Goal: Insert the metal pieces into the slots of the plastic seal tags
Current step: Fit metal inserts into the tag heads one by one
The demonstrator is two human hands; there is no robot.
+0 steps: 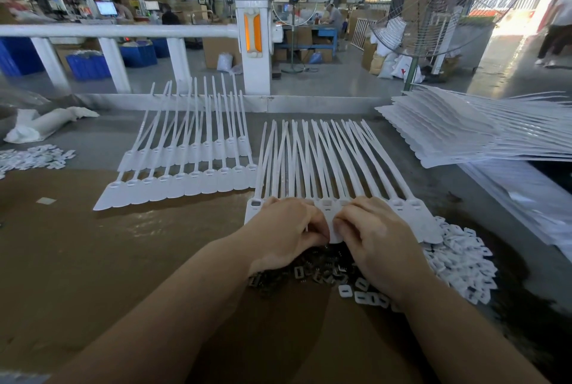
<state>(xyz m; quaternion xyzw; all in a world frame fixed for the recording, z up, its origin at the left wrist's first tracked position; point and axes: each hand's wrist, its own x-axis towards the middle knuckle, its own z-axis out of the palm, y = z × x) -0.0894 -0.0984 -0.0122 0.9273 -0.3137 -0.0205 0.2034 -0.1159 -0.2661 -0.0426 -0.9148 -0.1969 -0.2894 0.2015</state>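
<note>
Factory hall; cardboard-covered table under white seal tags, metal pieces

A white railing with an orange-lit post is standing behind the worktop, and a big floor fan is rising at the right. Blue crates are sitting on the floor beyond it, while a crumpled white bag is lying at the worktop's far left edge.

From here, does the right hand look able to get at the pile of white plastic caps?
Probably yes. The right hand sits on the tag strip, and the white plastic caps lie heaped just to its right on the table, uncovered, with nothing between them.
</note>
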